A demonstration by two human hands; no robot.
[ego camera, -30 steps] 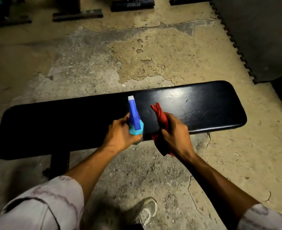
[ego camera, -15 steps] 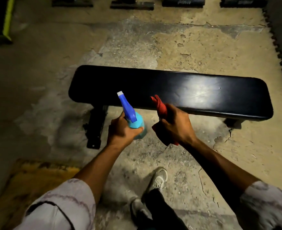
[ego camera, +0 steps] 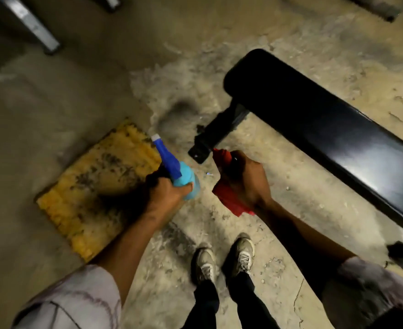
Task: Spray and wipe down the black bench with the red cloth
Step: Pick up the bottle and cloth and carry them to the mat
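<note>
Both hands full, left (ego camera: 166, 193) gripping spray bottle (ego camera: 183, 178), right (ego camera: 245, 179) bunching red cloth (ego camera: 229, 203), beside seemingly stained yellow mat (ego camera: 96, 186).

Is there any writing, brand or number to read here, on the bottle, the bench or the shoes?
None can be read.
Spray bottle, held in the left hand: plain blue, no label showing.
Red cloth, gripped in the right hand: no print.
Bench: bare black pad, no logo showing.
Shoes: too blurred to tell any brand.
Yellow mat: only dirt marks.

floor (ego camera: 278, 39): worn concrete | on it: black bench (ego camera: 326, 129), yellow mat (ego camera: 88, 186), possibly foam
</note>
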